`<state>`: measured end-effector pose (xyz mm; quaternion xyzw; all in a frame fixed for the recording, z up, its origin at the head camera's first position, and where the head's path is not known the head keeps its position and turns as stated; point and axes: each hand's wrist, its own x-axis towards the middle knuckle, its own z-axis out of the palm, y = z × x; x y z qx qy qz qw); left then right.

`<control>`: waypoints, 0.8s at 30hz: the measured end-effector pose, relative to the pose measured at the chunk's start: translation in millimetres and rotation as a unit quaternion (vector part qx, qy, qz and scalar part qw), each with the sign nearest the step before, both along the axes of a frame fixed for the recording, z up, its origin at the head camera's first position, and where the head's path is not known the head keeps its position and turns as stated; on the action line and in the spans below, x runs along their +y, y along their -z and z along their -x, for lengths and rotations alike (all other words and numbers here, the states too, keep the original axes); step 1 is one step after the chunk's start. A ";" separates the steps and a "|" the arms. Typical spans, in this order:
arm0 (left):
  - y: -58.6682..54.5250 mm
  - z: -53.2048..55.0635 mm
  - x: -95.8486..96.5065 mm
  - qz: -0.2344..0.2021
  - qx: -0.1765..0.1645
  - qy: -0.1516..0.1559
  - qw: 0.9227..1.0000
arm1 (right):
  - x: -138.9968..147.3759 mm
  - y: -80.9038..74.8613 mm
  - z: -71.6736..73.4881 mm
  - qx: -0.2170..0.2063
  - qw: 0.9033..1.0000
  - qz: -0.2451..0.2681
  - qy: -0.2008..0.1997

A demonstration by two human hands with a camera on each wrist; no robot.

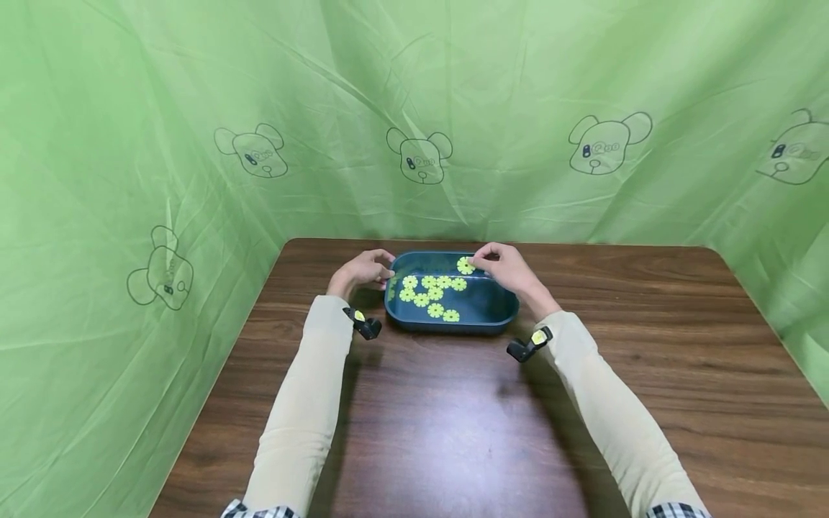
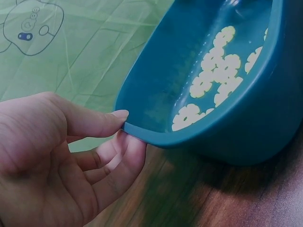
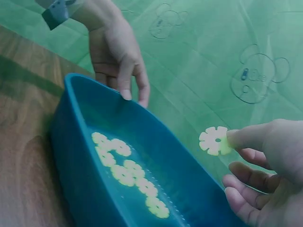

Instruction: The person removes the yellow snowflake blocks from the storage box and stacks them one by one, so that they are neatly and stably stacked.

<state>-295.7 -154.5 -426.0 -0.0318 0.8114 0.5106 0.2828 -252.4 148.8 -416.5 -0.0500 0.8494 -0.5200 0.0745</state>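
Observation:
A dark teal oval basin (image 1: 486, 306) stands toward the far side of the table. Several yellow flower-shaped plastic pieces (image 1: 435, 293) with notched edges lie on its floor, mostly on the left half. My left hand (image 1: 365, 271) pinches the basin's left rim between thumb and fingers, as the left wrist view (image 2: 71, 142) shows closely. Between thumb and forefinger, my right hand (image 1: 509, 270) holds one more yellow flower piece (image 3: 215, 141), raised above the basin's far right rim. The other right fingers are loosely bent beside the basin wall.
The brown wood-grain table (image 1: 648, 345) stretches out on both sides and in front of the basin. Green cloth (image 1: 505, 108) with mouse-head drawings hangs behind and at the sides. Each wrist wears a small black camera (image 1: 527, 345).

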 end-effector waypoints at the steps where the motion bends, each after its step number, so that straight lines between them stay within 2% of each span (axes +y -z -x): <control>1: 0.0 -0.1 -0.2 0.000 0.000 0.000 1.000 | 3.1 -0.5 0.4 0.002 1.000 -0.002 0.004; 11: -2.2 -1.6 -0.9 0.005 0.007 0.003 1.000 | 34.1 -1.2 2.5 -0.003 0.999 0.029 0.029; 24: -4.2 -4.1 0.2 -0.004 0.004 0.002 1.000 | 77.6 11.0 -0.4 -0.011 0.997 0.018 0.070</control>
